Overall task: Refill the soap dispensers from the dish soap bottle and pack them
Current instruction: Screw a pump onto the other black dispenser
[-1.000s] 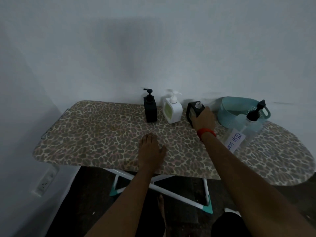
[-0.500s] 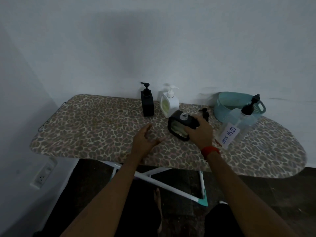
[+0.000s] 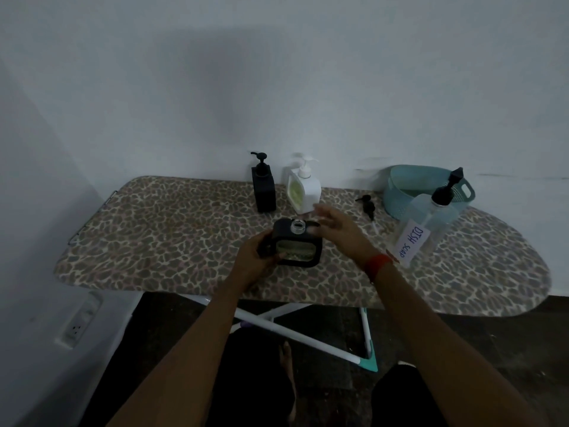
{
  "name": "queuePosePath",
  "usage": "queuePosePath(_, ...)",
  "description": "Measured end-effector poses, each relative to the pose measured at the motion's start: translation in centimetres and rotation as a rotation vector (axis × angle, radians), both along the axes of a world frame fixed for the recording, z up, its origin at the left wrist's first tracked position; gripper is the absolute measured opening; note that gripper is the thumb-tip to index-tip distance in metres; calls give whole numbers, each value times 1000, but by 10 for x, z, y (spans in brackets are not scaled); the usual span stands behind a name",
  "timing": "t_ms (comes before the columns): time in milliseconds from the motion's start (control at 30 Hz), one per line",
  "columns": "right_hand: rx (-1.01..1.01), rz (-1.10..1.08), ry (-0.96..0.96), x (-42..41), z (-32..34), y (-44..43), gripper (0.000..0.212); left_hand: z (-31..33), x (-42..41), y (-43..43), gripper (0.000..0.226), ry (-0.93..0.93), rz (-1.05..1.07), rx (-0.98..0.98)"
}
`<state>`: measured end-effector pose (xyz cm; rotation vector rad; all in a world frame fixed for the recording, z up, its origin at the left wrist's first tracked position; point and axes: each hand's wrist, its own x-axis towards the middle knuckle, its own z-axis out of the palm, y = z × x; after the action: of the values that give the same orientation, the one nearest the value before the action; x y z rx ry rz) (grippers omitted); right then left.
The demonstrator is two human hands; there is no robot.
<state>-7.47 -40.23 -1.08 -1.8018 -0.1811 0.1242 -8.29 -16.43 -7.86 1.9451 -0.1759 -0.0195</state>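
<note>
Black dispenser (image 3: 297,248), neck uncapped, sits at the near middle of the ironing board (image 3: 154,229). Left grip (image 3: 257,257): fingers curled round the dispenser's left side. Right grip (image 3: 334,226): fingers spread at the dispenser's upper right corner; it is blurred, so contact cannot be confirmed. Dish soap bottle (image 3: 421,232) stands right of the right grip, apart from it. Loose pump (image 3: 368,206) lies beyond.

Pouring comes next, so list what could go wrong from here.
1. The open dispenser has a narrow neck; soap poured from the dish soap bottle may miss and soak the ironing board cover.
2. The loose pump lies between the right hand and that bottle; a reach could knock it away.
3. Only the left hand grips the dispenser, so it might tip.
</note>
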Motion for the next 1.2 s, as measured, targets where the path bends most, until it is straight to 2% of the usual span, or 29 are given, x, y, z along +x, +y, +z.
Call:
queuePosePath(67, -148, -266, -30, 28, 4, -11, 54, 1, -2, -1, 58, -19, 5, 7)
queuePosePath(133, -388, -491, -31, 58, 8, -27, 47, 3, -3, -2, 55, -25, 9, 6)
queuePosePath(200, -592, -584, 39, 82, 8, -43, 37, 4, -4, -4, 50, -32, -4, 4)
queuePosePath(267, -759, -623, 135, 96, 1, -58, 40, 2, -4, -5, 49, -22, -8, -10)
queuePosePath(400, -784, -589, 235, 109, -19, -68, 35, 0, -2, -4, 55, 17, 2, -40)
queuePosePath(533, -876, -658, 182, 110, -21, -61, 32, -2, -1, -2, 58, 19, -4, -37)
queuePosePath(633, -895, -626, 170, 110, -20, -61, 29, -2, 0, -2, 57, 7, 0, -36)
queuePosePath(767, -780, -558, 98, 108, -7, -58, 26, -2, 0, -2, 55, -4, -4, -28)
queuePosePath(867, -476, -515, -67, 100, 26, -42, 23, -1, 0, -2, 59, -12, 4, -21)
queuePosePath(967, -135, -413, -218, 78, 65, -19, 36, 1, -2, -3, 56, -16, -1, -5)
queuePosePath(1033, 26, -320, -318, 55, 83, -3, 35, 3, -3, -4, 55, -17, 8, -4)
queuePosePath(1133, 112, -215, -410, 25, 99, 20, 32, 4, -5, -5, 51, -43, 10, 20)
queuePosePath(1200, 86, -168, -472, 10, 98, 34, 32, 5, -5, -6, 50, -63, 7, 51)
